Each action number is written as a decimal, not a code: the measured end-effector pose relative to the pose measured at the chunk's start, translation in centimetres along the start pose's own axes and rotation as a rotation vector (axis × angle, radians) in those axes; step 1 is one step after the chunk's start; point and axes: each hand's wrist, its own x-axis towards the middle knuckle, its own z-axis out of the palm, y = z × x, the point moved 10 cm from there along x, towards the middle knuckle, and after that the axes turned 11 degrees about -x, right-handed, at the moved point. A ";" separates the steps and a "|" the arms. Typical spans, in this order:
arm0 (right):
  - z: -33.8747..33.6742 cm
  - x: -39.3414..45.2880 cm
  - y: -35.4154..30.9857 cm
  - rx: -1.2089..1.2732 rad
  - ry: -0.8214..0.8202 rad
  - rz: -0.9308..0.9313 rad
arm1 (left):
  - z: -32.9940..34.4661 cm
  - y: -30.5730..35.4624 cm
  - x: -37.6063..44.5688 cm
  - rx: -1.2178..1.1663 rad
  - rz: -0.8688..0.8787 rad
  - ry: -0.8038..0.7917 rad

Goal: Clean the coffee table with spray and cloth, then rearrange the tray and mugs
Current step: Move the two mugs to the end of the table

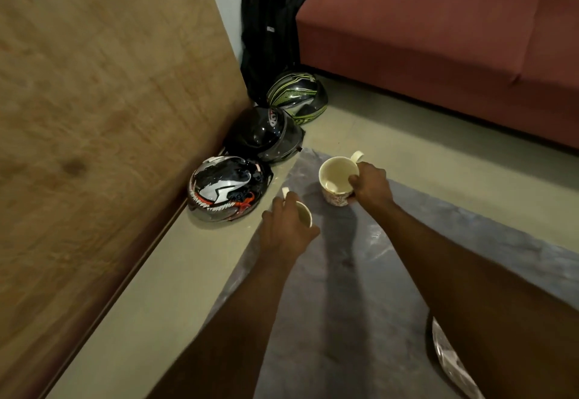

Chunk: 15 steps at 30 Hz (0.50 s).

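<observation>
While two hands each hold one mug, the left hand (286, 229) grips the small mug (304, 213). Over the worktop (344, 304), the right hand (371, 183) grips the big mug (336, 179). Three helmets (227, 187) sit on the floor.

2 mugs (337, 179) (304, 214) (1 per hand), 3 helmets (228, 187) (263, 133) (297, 96)

Three helmets (260, 160) line the wooden panel (94, 100), beside a black backpack (269, 28) and red sofa (438, 38).

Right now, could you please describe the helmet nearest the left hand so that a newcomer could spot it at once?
Start at the wooden panel on the left, where three helmets line its foot on the floor. The nearest helmet lies beside the grey table's far corner, just beyond the left hand. It alone bears a white fanged grin with red; the others are plain black and green-striped.
</observation>
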 end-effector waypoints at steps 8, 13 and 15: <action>2.3 1.7 -0.2 0.123 -0.104 -0.116 | 1.9 1.4 1.4 0.049 0.071 -0.059; 2.4 0.8 -0.5 0.095 -0.165 -0.150 | 2.1 1.4 1.4 0.052 0.105 -0.048; 1.9 -0.5 -0.2 0.107 -0.136 -0.152 | 1.7 0.9 1.1 0.013 0.077 -0.048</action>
